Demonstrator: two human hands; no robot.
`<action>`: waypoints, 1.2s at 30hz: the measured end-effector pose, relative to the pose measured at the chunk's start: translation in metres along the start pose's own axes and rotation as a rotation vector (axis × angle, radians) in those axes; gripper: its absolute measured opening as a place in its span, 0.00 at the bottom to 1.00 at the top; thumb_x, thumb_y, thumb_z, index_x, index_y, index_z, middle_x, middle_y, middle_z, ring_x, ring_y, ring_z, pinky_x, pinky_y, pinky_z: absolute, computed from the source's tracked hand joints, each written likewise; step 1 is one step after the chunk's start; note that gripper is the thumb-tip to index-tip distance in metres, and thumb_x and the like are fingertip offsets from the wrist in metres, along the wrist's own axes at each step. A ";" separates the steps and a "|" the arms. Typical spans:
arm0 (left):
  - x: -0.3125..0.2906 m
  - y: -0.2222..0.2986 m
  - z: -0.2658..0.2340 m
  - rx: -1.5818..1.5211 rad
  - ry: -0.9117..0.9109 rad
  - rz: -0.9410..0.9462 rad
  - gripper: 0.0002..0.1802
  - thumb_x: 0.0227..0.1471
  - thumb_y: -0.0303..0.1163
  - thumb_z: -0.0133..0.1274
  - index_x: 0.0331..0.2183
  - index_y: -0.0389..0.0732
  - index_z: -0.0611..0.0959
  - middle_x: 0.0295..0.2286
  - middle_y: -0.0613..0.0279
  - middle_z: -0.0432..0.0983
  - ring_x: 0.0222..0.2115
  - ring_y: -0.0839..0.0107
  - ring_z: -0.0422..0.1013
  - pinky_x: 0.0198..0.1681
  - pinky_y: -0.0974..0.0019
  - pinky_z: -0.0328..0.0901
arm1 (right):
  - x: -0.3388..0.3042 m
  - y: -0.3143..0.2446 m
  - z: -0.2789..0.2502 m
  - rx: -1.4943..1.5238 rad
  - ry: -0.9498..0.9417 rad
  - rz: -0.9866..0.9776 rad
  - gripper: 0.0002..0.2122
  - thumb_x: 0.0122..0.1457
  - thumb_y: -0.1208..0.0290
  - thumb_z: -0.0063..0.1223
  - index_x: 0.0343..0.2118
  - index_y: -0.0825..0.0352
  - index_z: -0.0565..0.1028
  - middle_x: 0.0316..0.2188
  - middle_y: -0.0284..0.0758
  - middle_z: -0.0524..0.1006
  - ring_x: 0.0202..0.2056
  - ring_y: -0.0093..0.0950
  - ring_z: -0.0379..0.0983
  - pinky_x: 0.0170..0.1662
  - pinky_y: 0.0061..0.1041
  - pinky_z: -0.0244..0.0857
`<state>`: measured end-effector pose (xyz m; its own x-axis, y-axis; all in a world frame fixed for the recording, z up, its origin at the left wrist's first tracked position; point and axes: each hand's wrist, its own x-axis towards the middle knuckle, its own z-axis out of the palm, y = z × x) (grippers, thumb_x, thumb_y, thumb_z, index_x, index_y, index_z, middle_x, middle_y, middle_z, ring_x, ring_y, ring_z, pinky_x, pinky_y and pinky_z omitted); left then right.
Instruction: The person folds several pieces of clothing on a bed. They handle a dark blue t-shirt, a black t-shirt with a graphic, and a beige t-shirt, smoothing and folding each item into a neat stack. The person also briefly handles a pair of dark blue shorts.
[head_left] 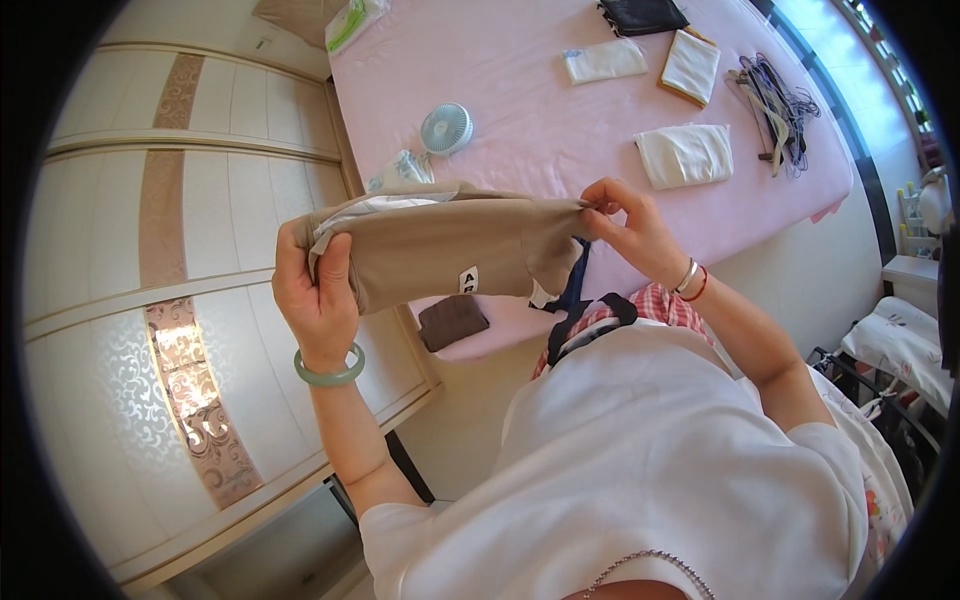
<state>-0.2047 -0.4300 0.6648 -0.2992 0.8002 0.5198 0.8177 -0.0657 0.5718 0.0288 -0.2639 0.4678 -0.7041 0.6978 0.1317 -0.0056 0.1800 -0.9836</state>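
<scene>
A tan-brown garment [430,250], doubled over lengthwise, is stretched in the air between my two hands. It has a small patch on its front and something white showing inside its upper edge; its exact kind I cannot tell. My left hand [318,290] grips its left end, thumb in front. At the upper right corner my right hand [635,228] pinches the cloth between thumb and fingers. Below it, on the bed's near edge, lies a folded dark brown cloth [453,323]. Dark blue fabric [575,280] shows behind the garment's right end.
The pink-sheeted bed [540,120] bears a light-blue fan [446,129], folded white clothes [685,156], a white piece with brown edging [690,67], a black folded item [642,15] and a heap of hangers [775,110]. A cream wardrobe [240,220] stands left; a rack with clothes [900,350] is right.
</scene>
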 end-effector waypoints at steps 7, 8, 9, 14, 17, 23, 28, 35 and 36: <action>-0.006 0.010 -0.010 0.025 -0.064 0.005 0.13 0.61 0.36 0.52 0.38 0.35 0.75 0.32 0.69 0.71 0.34 0.80 0.65 0.42 0.78 0.60 | -0.004 0.011 0.005 -0.041 -0.148 0.046 0.24 0.54 0.62 0.64 0.53 0.60 0.70 0.42 0.30 0.76 0.44 0.24 0.71 0.49 0.26 0.63; -0.007 0.009 -0.011 0.031 -0.061 0.004 0.14 0.61 0.37 0.52 0.38 0.35 0.75 0.32 0.68 0.71 0.34 0.80 0.65 0.42 0.77 0.60 | -0.005 0.009 0.008 -0.089 -0.126 -0.007 0.24 0.52 0.65 0.65 0.53 0.59 0.71 0.43 0.31 0.76 0.45 0.28 0.71 0.50 0.29 0.62; -0.007 0.010 -0.012 0.031 -0.054 0.001 0.14 0.60 0.38 0.52 0.38 0.35 0.75 0.32 0.68 0.71 0.34 0.80 0.65 0.42 0.77 0.60 | -0.005 0.006 0.011 -0.136 -0.084 -0.081 0.22 0.51 0.67 0.65 0.51 0.60 0.73 0.43 0.32 0.76 0.44 0.29 0.71 0.51 0.29 0.62; -0.011 0.013 -0.018 0.073 -0.043 0.007 0.17 0.60 0.41 0.53 0.39 0.34 0.75 0.33 0.67 0.71 0.34 0.79 0.65 0.42 0.76 0.60 | -0.002 0.008 0.018 -0.285 0.025 -0.366 0.11 0.51 0.75 0.61 0.39 0.63 0.76 0.40 0.34 0.76 0.41 0.34 0.71 0.50 0.30 0.63; -0.016 0.016 -0.020 0.062 0.003 0.021 0.18 0.60 0.42 0.53 0.39 0.34 0.75 0.33 0.66 0.71 0.35 0.77 0.66 0.43 0.74 0.61 | -0.011 -0.001 0.014 -0.124 -0.178 -0.343 0.06 0.53 0.78 0.58 0.33 0.66 0.75 0.36 0.33 0.75 0.40 0.33 0.70 0.46 0.31 0.62; -0.019 0.020 -0.021 0.074 0.018 0.045 0.23 0.59 0.47 0.53 0.38 0.33 0.75 0.34 0.60 0.75 0.35 0.75 0.69 0.42 0.71 0.63 | -0.027 -0.003 0.033 -0.127 -0.142 -0.389 0.07 0.51 0.75 0.59 0.34 0.64 0.77 0.39 0.33 0.74 0.41 0.34 0.67 0.47 0.32 0.63; -0.019 0.028 -0.021 0.021 -0.036 0.098 0.25 0.59 0.48 0.51 0.37 0.32 0.71 0.32 0.44 0.79 0.31 0.69 0.73 0.37 0.69 0.66 | -0.015 -0.002 0.030 -0.232 -0.009 -0.366 0.07 0.51 0.75 0.59 0.34 0.65 0.78 0.53 0.33 0.71 0.49 0.37 0.66 0.52 0.35 0.61; -0.027 0.033 -0.026 0.032 -0.017 0.088 0.25 0.59 0.49 0.50 0.37 0.33 0.69 0.30 0.43 0.78 0.30 0.67 0.73 0.37 0.66 0.67 | 0.008 0.001 0.034 -0.285 -0.002 -0.440 0.06 0.53 0.77 0.57 0.35 0.65 0.78 0.49 0.32 0.75 0.51 0.33 0.68 0.51 0.33 0.60; -0.028 0.031 -0.027 0.029 0.006 0.089 0.24 0.59 0.48 0.50 0.37 0.33 0.70 0.31 0.44 0.78 0.30 0.67 0.73 0.37 0.66 0.67 | 0.012 0.003 0.034 -0.275 0.006 -0.457 0.06 0.53 0.77 0.57 0.35 0.66 0.78 0.47 0.32 0.76 0.50 0.33 0.70 0.51 0.33 0.61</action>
<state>-0.1840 -0.4703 0.6852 -0.2274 0.7885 0.5714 0.8552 -0.1190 0.5045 -0.0039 -0.2785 0.4627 -0.6694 0.5093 0.5409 -0.1242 0.6411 -0.7574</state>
